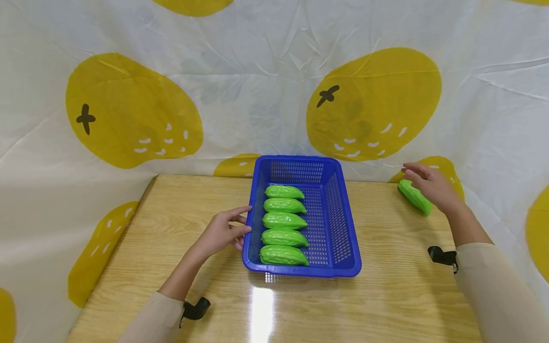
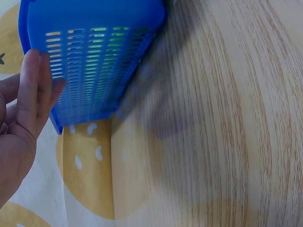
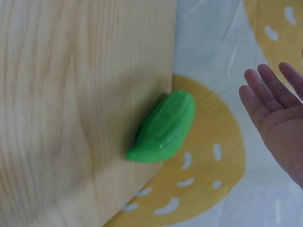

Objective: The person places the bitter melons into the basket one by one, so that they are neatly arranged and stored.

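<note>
A blue plastic basket (image 1: 351,238) with slotted walls holds several bright green toy bitter melons (image 1: 284,220), laid in a column along its left side, tips to the right. At the basket's left rim, my left hand (image 1: 223,232) has its fingertips against the outside; in the left wrist view those fingers (image 2: 35,90) look fairly straight along the wall. My right hand (image 1: 431,186) hovers over one more bitter melon (image 1: 415,197) near the table's back right corner, overlapping it in the head view. Loose, spread fingers show in the right wrist view, holding nothing, apart from the melon (image 3: 165,127).
The wood-grain table (image 1: 188,200) ends at the back against a white cloth (image 1: 257,95) printed with large yellow fruit. The cloth also hangs at both sides. Black wrist-camera mounts (image 1: 196,308) stick out at both cuffs.
</note>
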`<state>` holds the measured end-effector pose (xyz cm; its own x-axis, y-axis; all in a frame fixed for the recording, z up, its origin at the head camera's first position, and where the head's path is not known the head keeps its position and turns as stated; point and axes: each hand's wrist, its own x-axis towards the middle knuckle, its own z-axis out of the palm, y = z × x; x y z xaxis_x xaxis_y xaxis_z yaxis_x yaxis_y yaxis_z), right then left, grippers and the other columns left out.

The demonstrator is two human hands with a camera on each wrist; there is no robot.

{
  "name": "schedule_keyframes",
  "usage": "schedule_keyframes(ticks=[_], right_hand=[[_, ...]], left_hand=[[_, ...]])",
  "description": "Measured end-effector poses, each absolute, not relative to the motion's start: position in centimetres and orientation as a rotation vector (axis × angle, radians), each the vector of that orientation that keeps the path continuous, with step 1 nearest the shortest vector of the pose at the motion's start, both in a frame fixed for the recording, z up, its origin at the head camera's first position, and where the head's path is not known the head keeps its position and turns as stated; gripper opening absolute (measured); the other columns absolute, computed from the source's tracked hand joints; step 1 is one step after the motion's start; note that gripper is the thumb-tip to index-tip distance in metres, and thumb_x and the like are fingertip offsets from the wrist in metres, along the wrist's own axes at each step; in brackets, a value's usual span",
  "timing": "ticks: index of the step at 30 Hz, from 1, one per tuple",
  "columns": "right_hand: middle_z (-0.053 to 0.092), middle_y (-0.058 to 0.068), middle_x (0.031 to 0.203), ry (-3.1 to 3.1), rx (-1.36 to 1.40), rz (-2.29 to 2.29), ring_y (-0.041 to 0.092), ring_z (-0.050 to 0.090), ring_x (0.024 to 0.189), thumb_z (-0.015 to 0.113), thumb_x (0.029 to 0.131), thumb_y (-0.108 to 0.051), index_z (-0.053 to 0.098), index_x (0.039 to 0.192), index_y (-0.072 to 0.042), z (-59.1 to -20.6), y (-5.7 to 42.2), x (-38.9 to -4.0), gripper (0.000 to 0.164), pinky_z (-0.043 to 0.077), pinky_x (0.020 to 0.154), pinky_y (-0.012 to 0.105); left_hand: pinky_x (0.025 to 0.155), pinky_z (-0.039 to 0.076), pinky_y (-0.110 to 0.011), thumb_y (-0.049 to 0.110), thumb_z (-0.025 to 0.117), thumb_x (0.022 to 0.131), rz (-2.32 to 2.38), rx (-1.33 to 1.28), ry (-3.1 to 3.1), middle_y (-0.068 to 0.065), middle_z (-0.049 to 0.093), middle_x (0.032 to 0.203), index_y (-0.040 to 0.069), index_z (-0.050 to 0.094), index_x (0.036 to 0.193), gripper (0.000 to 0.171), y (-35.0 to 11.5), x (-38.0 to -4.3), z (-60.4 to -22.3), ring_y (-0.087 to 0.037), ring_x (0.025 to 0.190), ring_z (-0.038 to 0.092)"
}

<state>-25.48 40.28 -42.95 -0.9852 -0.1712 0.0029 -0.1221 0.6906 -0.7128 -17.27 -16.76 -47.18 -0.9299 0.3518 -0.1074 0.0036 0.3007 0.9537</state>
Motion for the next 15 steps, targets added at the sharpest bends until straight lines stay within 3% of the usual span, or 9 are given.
schedule_keyframes(ticks=[3, 6, 15], right_hand=[[0.04, 0.032, 0.156, 2.857, -0.211, -1.11, 0.028, 0.055, 0.134, 0.036, 0.113, -0.043, 0.029, 0.161, 0.0, -43.2, 41.0, -25.6, 0.065, 0.054, 0.109, 0.041], [0.036, 0.036, 0.156, 2.874, -0.193, -1.086, 0.058, 0.037, 0.138, 0.037, 0.113, -0.04, 0.029, 0.159, 0.004, -43.6, 41.7, -25.7, 0.065, 0.04, 0.106, 0.074], [0.029, 0.039, 0.159, 2.91, -0.093, -0.97, 0.062, 0.03, 0.14, 0.044, 0.11, -0.045, 0.024, 0.16, 0.006, -46.1, 44.0, -26.0, 0.074, 0.036, 0.105, 0.079]], left_hand=[[0.06, 0.067, -0.054, -0.002, 0.069, 0.096, 1.666, 0.327, 2.281, -0.025, 0.066, 0.117, 0.007, 0.05, 0.153, 0.061, -16.8, -17.3, -47.2, -0.02, 0.061, 0.069], [0.059, 0.067, -0.054, -0.001, 0.069, 0.097, 1.668, 0.331, 2.277, -0.025, 0.065, 0.117, 0.007, 0.049, 0.153, 0.061, -16.9, -17.3, -47.2, -0.02, 0.061, 0.069], [0.057, 0.068, -0.046, -0.001, 0.069, 0.097, 1.655, 0.334, 2.292, -0.026, 0.065, 0.118, 0.007, 0.051, 0.153, 0.059, -16.8, -17.1, -46.8, -0.02, 0.062, 0.069]])
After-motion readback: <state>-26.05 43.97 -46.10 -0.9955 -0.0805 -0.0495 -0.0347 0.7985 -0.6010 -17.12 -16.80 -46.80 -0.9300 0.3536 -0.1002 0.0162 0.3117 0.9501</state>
